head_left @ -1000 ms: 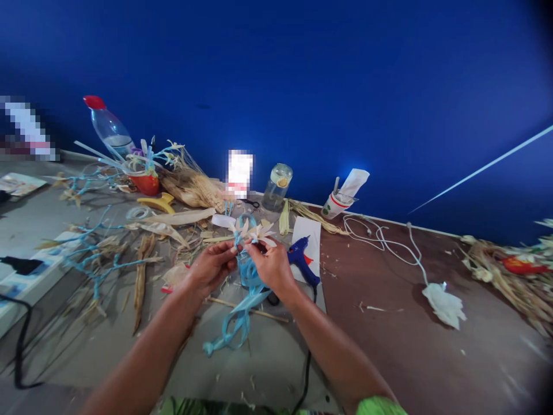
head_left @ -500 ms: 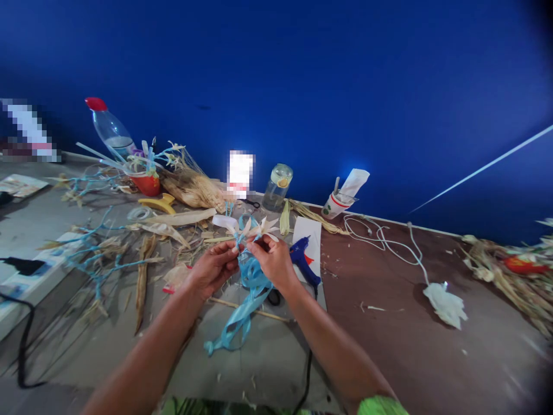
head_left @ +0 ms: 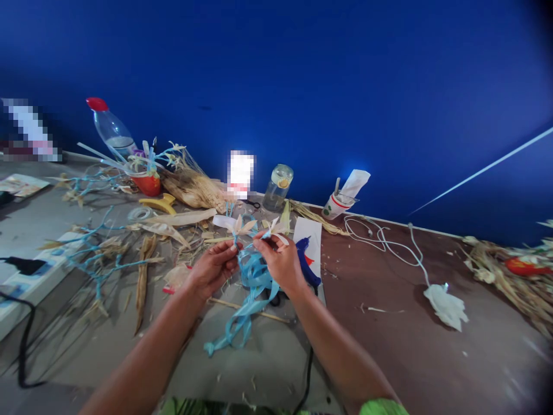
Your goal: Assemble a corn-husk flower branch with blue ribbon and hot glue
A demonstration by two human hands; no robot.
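Note:
My left hand (head_left: 216, 265) pinches the blue-wrapped stem of a pale husk flower (head_left: 243, 226). Close beside it, my right hand (head_left: 283, 256) is closed on a second pale husk flower (head_left: 273, 229), its petals showing above the fingers. A tangle of light blue ribbon (head_left: 254, 274) hangs below and between both hands, its knotted end lying on the table. Just right of my right wrist, a blue glue gun (head_left: 308, 265) rests partly over a white sheet (head_left: 313, 233). Under the ribbon lies a thin stick (head_left: 265, 314).
Dry husks (head_left: 190, 190) and blue-wrapped branches (head_left: 97, 268) cover the left side. Behind stand a bottle (head_left: 110, 127), a red cup (head_left: 147, 184), a glass jar (head_left: 276, 193) and a white cup (head_left: 334, 204). A white cable (head_left: 400, 258) and crumpled tissue (head_left: 447, 306) lie to the right.
My right hand has shifted a little to the right with its flower, so the two flowers, close together before, now stand apart. My left hand has hardly moved.

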